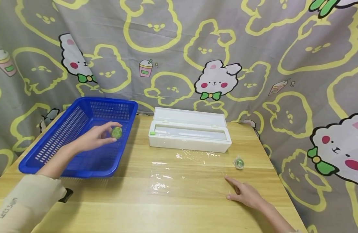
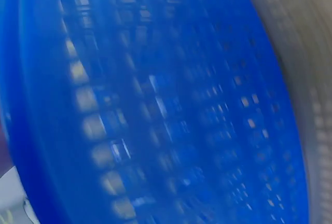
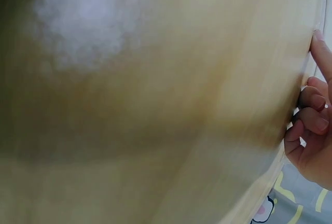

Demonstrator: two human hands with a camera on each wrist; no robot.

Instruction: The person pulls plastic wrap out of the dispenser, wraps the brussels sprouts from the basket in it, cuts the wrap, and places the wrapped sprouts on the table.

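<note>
Over the right side of the blue basket, my left hand pinches a Brussels sprout, round and mottled green, between thumb and fingers. The left wrist view takes in the basket's slotted wall but neither hand nor sprout. A sheet of clear plastic wrap lies flat on the table, its glints stretching forward from a white wrap box. At the sheet's right edge rests my right hand, index finger straight and touching down. In the right wrist view that hand has its other fingers bent, with nothing in them.
The long white wrap box stands at the back middle, lid raised, roll inside, a green slider at its left. A small green ball in clear wrap sits beyond my right hand. A patterned curtain hangs behind the wooden table.
</note>
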